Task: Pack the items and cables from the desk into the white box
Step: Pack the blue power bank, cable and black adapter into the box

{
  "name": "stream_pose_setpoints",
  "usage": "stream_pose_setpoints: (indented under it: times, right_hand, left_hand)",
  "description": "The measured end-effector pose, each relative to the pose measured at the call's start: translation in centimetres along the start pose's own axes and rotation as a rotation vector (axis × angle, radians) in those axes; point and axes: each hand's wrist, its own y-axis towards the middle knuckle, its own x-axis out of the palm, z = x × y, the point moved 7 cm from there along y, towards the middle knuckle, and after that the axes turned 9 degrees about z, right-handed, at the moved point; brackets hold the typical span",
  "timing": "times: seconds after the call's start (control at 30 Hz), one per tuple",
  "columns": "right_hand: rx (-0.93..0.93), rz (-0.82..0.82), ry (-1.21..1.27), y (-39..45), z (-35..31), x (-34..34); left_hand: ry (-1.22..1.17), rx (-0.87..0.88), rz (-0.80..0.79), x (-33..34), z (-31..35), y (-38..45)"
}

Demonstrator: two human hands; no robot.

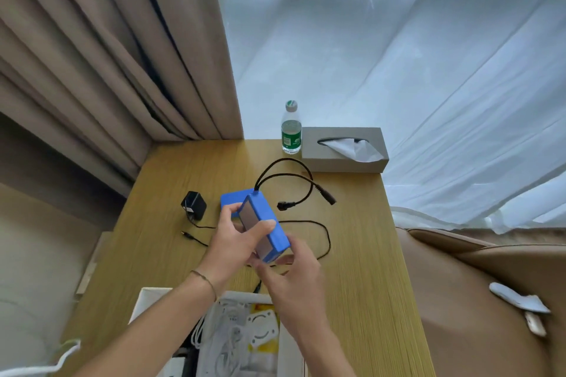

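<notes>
The white box (147, 300) runs off the bottom edge, and the arms hide much of it. The bags inside it (235, 333) are too blurry to tell apart. A second blue pack (232, 196) is mostly hidden behind the one in the hands. The bottle label (291, 133) is too small to read.

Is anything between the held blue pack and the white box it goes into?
Nothing solid. Both hands, left hand and right hand, hold the blue pack above the desk. The white box is open, though bagged white cables already fill much of it.
</notes>
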Motion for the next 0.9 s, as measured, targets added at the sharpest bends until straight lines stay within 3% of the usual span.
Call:
stream_pose_setpoints:
  times: [0.1,0.23,0.4,0.47,0.63,0.8,0.9]
  right_hand:
    - [-0.048,0.029,0.077,-1.3,-1.4,0.9]
    - [-0.088,-0.056,0.126,-3.3,-2.7,1.6]
    - [-0.07,-0.177,0.136,-5.9,-3.7,1.2]
    - [-0.048,-0.225,0.114,-6.8,-3.8,0.9]
    - [0.052,-0.367,0.04,-10.0,-2.9,1.1]
    - [0.191,-0.515,-0.031,-12.9,-0.5,1.6]
    - [0.171,-0.571,-0.192,-14.3,1.1,1.8]
  left_hand:
    - [-0.025,0.046,0.012,-2.3,0.6,-2.1]
    - [0.187,0.208,-0.001,-5.4,3.1,-1.6]
    - [0.162,0.365,-0.111,-8.6,6.7,-2.0]
    - [0.066,0.296,-0.191,-9.5,7.0,-2.6]
    - [-0.299,-0.065,-0.334,-11.7,5.2,-3.5]
    - [-0.266,-0.165,-0.403,-12.3,2.0,-4.6]
    - [-0.29,-0.183,-0.408,-12.9,0.7,-4.6]
